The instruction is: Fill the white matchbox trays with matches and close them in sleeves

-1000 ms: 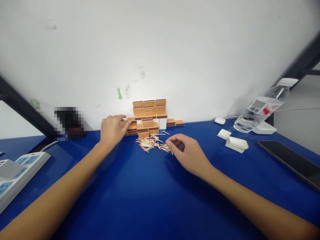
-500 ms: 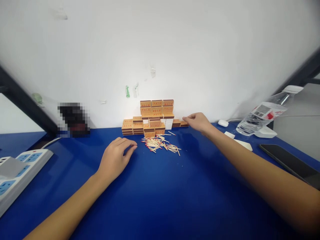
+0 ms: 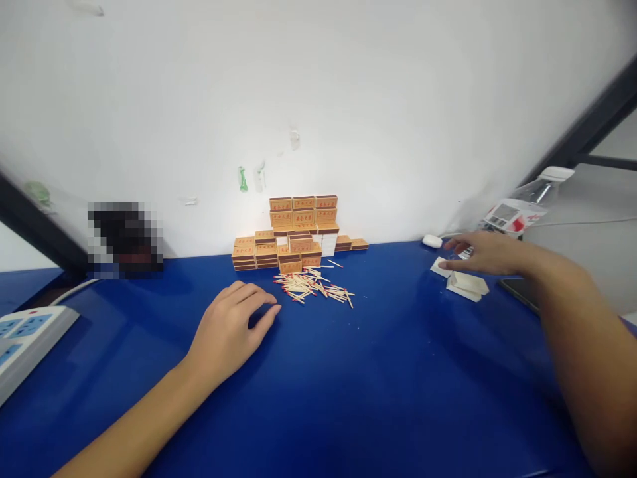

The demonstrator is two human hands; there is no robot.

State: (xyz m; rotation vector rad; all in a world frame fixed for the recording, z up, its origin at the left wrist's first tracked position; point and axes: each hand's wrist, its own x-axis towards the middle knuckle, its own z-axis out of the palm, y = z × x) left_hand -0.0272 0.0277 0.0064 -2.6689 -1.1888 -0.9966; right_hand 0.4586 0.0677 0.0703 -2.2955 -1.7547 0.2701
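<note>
Stacked matchboxes (image 3: 303, 219) stand against the wall, with orange printed faces and brown sides. In front of them lies a loose heap of red-tipped matches (image 3: 303, 285). My left hand (image 3: 233, 322) rests on the blue table, left of the heap; its fingers are curved, thumb and fingertips slightly apart, with nothing visible between them. Over on the right, my right hand (image 3: 485, 254) spreads thumb and fingers above a small white tray (image 3: 436, 267). The thumb is at this tray; whether it touches cannot be made out. Another pale box-like tray (image 3: 468, 285) lies just below that hand.
A clear plastic bottle (image 3: 542, 189) stands behind my right hand, near a white rounded case (image 3: 432, 241). My right arm partly covers a dark phone (image 3: 520, 292). A power strip (image 3: 30, 338) sits at the left, and a pixelated dark object (image 3: 124, 236) is by the wall.
My right hand has left the low matchboxes at the stack's right end and moved right to the white trays, its fingers opening. My left hand stays nearly in place. The view has turned slightly right.
</note>
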